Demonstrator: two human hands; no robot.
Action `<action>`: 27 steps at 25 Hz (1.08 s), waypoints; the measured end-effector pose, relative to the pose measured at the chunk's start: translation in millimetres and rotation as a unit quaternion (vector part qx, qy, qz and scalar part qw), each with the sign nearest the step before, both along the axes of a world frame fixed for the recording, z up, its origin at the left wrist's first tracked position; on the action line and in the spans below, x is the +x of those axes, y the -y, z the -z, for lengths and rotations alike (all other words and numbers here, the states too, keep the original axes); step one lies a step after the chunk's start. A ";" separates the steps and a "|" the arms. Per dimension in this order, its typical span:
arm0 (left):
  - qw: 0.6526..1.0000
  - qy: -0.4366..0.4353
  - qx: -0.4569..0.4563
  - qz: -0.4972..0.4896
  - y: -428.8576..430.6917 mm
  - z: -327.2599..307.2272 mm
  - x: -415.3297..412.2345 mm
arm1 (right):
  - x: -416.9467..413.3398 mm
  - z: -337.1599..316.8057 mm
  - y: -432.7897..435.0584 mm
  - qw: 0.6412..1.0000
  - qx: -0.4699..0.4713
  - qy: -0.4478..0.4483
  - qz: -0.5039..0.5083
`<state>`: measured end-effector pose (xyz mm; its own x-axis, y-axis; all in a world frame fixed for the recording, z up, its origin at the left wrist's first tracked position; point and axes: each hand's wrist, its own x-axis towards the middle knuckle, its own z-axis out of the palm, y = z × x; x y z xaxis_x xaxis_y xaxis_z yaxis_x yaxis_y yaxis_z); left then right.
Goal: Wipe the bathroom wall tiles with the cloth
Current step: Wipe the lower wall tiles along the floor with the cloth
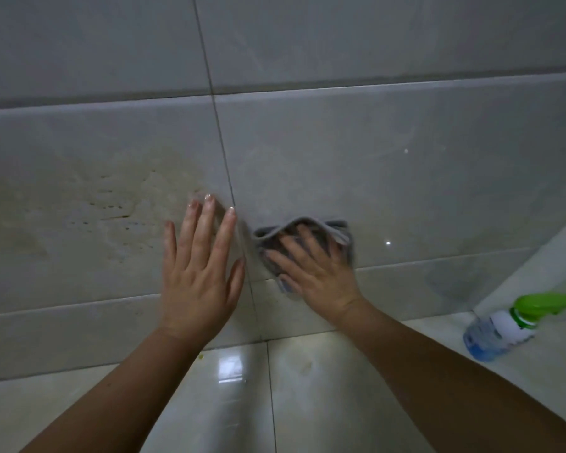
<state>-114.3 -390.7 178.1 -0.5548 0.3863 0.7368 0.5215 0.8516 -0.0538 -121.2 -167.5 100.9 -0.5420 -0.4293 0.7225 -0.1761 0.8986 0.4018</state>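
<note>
A grey cloth (342, 232) is pressed flat against the pale wall tiles (406, 178) low on the wall, just right of a vertical grout line. My right hand (311, 273) lies on top of it with fingers spread, holding it to the tile. My left hand (200, 263) rests flat and open on the neighbouring tile to the left of the grout line, holding nothing. A yellowish stain (105, 204) with small dark specks spreads over the tile left of my left hand.
A spray bottle (510, 325) with a green trigger head and blue liquid lies on its side on the tiled ledge (536, 263) at the right. Glossy floor tiles (242, 403) run below the wall.
</note>
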 end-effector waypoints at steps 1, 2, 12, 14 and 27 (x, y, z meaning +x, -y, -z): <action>1.000 0.004 -0.002 -0.003 -1.1 0.0 1.1 | 5.9 3.1 -23.6 1.000 -0.011 -0.002 0.029; 1.000 0.007 -0.006 -0.006 -1.5 0.1 2.1 | 12.2 4.1 -47.7 0.998 -0.026 -0.009 0.062; 1.000 -0.001 -0.027 0.015 -30.8 -6.1 9.5 | 23.6 -9.9 -49.3 0.874 -0.446 -0.024 0.193; 0.999 -0.007 -0.030 0.028 -37.3 -4.1 9.9 | 19.0 -18.4 -26.4 0.934 -0.337 0.000 0.120; 0.999 -0.008 -0.032 0.042 -56.3 -3.6 9.9 | 25.7 -21.7 -54.5 0.883 -0.431 0.007 0.184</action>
